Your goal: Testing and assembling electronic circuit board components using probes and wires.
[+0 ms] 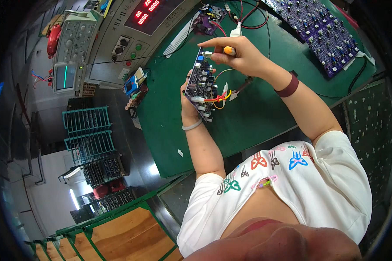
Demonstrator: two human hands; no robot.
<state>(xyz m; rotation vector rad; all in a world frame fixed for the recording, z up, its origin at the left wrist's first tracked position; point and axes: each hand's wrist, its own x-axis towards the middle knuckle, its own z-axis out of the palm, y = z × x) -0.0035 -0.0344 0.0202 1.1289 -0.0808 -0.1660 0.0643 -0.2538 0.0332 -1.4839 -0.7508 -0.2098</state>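
We hold a populated circuit board (200,85) up off the green worktop (248,113), tilted nearly on edge, our left hand (188,93) clamped on its lower left side from behind. Our right hand (239,54) is closed on a small orange-handled screwdriver (224,50), its tip set at the board's top corner. To do this well, we judge the tip should stay square to whatever it turns, with the left grip steady so the board does not twist. The red and yellow wires (220,96) hang off the board's right edge, close under the right wrist, and could snag. Open mat lies below the board; a tray of purple boards (322,39) sits well apart at upper right, the red-digit tester panel (130,30) at upper left.
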